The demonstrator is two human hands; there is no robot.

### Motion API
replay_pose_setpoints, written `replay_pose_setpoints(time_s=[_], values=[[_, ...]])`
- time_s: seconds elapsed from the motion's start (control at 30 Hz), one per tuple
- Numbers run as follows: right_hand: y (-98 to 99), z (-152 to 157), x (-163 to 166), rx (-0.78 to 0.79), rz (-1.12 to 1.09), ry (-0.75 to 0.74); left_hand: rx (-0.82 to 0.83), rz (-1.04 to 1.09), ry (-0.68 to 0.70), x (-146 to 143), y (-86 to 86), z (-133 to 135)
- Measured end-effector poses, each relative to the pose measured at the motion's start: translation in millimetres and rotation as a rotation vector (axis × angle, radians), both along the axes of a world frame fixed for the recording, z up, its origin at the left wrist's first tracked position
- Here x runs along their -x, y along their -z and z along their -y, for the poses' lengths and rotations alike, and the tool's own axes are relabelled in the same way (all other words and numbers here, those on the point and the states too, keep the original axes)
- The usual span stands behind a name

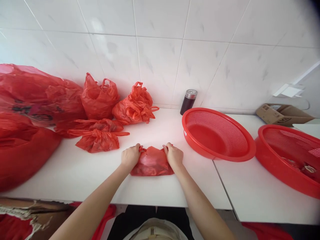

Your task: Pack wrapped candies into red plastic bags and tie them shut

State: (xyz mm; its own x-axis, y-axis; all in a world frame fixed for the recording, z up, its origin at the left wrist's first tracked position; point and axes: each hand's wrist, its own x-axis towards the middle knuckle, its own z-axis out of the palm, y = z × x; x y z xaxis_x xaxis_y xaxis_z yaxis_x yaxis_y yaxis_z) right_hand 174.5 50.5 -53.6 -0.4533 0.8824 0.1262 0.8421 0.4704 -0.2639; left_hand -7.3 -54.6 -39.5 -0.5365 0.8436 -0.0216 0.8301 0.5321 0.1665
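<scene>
A small red plastic bag lies on the white table right in front of me. My left hand grips its left top corner and my right hand grips its right top corner, both with fingers closed on the plastic. The bag looks filled and lies flat between the two hands. Its contents are hidden by the plastic.
Several tied red bags and big red sacks crowd the left side. A dark flask stands by the tiled wall. Two red colander baskets sit at the right, beside a cardboard box.
</scene>
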Motion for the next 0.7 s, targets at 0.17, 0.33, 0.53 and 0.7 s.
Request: replay_pose_setpoints(time_s=[0.17, 0.33, 0.53, 0.7], values=[[1.6, -3.6, -1.6, -0.04, 0.011, 0.021, -0.07, -0.084, 0.022, -5.1, 3.7, 0.4], [2.7, -9.1, -8.6, -0.059, 0.009, 0.129, -0.117, -0.097, -0.058, 5.9, 4.9, 16.9], [5.7, -14.8, -13.2, -0.055, -0.027, 0.203, -0.136, -0.044, -0.171, 17.6, 3.9, 38.0], [6.7, -16.8, -14.4, -0.032, -0.11, 0.221, -0.112, 0.041, -0.193, 19.7, -14.1, 35.0]])
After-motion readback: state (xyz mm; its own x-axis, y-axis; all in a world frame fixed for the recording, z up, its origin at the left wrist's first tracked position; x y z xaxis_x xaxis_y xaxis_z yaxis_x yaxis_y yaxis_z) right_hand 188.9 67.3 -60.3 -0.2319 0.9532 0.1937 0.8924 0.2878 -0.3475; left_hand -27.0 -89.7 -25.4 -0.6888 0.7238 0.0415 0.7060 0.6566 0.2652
